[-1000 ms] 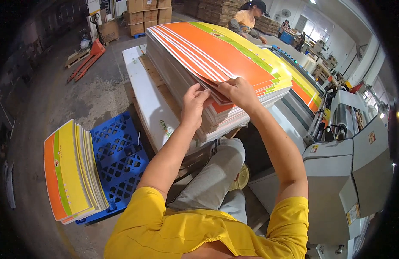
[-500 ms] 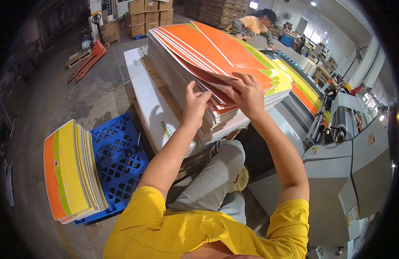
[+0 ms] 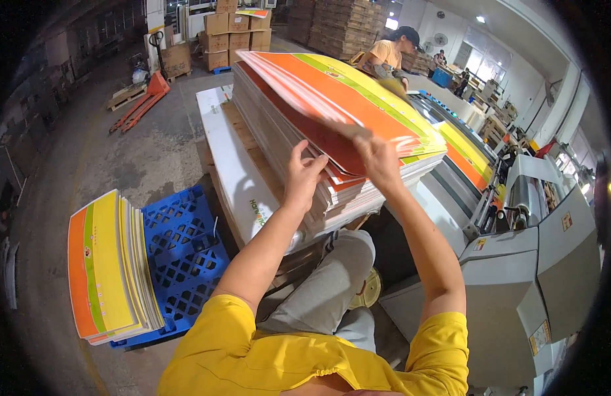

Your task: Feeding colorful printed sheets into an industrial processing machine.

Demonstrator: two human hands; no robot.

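Note:
A tall stack of orange, yellow and green printed sheets (image 3: 358, 79) stands in front of me on a pallet. My right hand (image 3: 379, 164) pinches the near edge of several top sheets and bends them up off the pile; the lifted edge is blurred by motion. Under it shows the dark red-orange face of the sheet below (image 3: 319, 135). At the stack's near left corner is my left hand (image 3: 304, 177), thumb and forefinger apart, fingertips against the sheet edges beside the raised part.
A white board (image 3: 243, 178) lies on the pallet left of the stack. At lower left, a blue plastic pallet (image 3: 186, 247) carries another pile of printed sheets (image 3: 107, 264). To the right stands a grey machine (image 3: 500, 264). Behind are a co-worker (image 3: 388, 56) and an orange pallet jack (image 3: 143, 102).
My right hand has moved slightly down, raising the sheets' near edge higher and opening a wider gap. My left hand stays by the corner. The head view has shifted a little.

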